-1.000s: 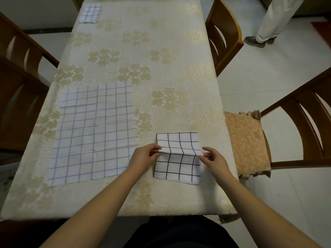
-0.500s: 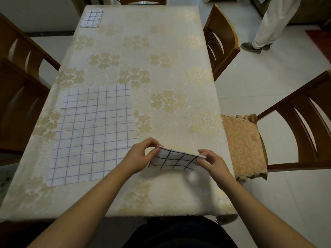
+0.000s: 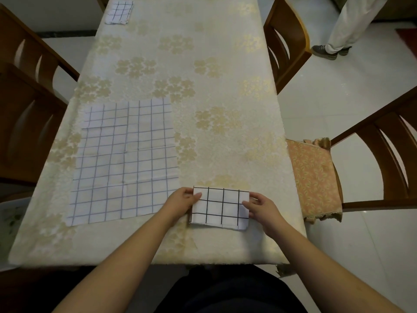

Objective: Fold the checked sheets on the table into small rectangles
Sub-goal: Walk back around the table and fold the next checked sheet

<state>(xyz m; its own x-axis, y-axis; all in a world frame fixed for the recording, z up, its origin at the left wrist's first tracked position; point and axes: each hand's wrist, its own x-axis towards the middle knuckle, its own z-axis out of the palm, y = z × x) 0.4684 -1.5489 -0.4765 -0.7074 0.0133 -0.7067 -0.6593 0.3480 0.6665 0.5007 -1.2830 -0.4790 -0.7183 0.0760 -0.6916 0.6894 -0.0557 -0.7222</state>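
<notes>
A small black-checked sheet [image 3: 222, 207] lies folded into a rectangle near the table's front edge. My left hand [image 3: 180, 203] pinches its left edge with thumb on top. My right hand [image 3: 262, 206] pinches its right edge. To the left a large blue-checked sheet [image 3: 125, 159] lies spread flat. A small folded checked sheet [image 3: 119, 12] sits at the far left corner of the table.
The table [image 3: 180, 64] wears a cream cloth with gold flowers. Wooden chairs stand on the left [image 3: 29, 105] and on the right [image 3: 286, 41], one with an orange cushion [image 3: 313, 177]. A person's legs [image 3: 338, 30] stand on the tiled floor at the far right.
The far half of the black-checked sheet was lifted and brought toward me over the near half. It now lies flat, half as deep, with both hands still on its side edges.
</notes>
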